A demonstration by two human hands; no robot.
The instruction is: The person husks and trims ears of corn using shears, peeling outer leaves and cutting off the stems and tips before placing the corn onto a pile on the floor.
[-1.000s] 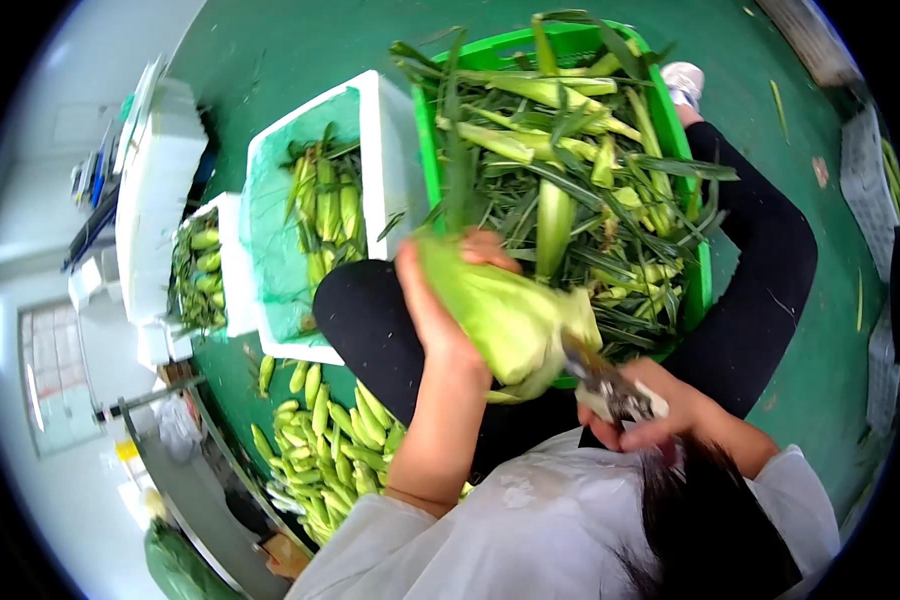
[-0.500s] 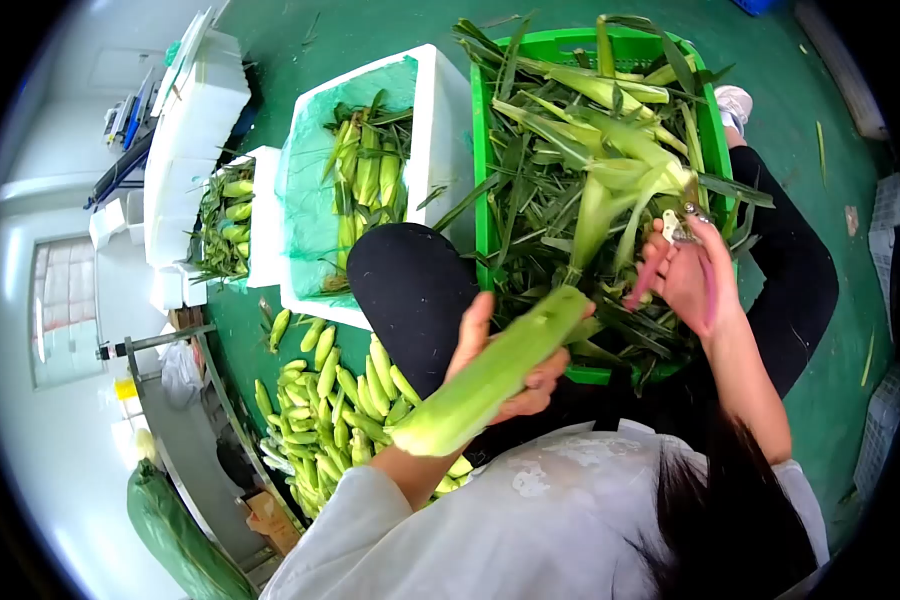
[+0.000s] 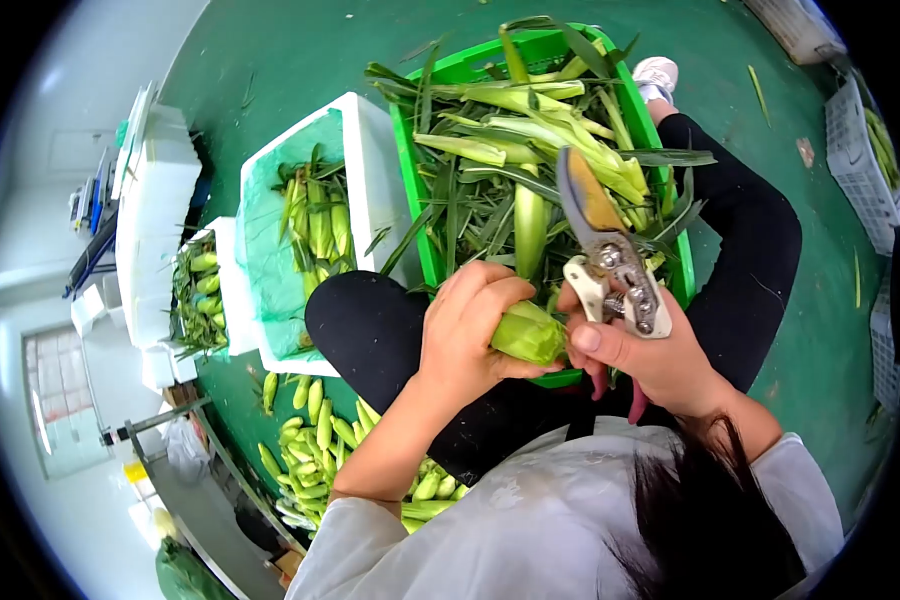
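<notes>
My left hand (image 3: 460, 330) is wrapped round a green ear of corn (image 3: 532, 336), its cut end turned toward my right hand. My right hand (image 3: 655, 360) grips pruning shears (image 3: 620, 265) with white metal parts and red handles. The shears' curved blade points up and away over the crate. My right fingertips are beside the corn's end; whether they touch it I cannot tell. Just beyond both hands stands a green crate (image 3: 683, 268), heaped with stripped husks and leaves (image 3: 490, 205).
Trimmed corn ears (image 3: 315, 440) lie piled on the green floor at my left. A white foam box (image 3: 375, 170) with green lining holds unpeeled corn, and a smaller foam box (image 3: 232, 290) stands beyond it. Grey crates (image 3: 855, 160) stand at the far right. My bent knees flank the green crate.
The corn has turned from lying lengthwise to end-on in my left hand. My right hand has come in from the crate to the corn, with the shears now upright. The view has shifted right.
</notes>
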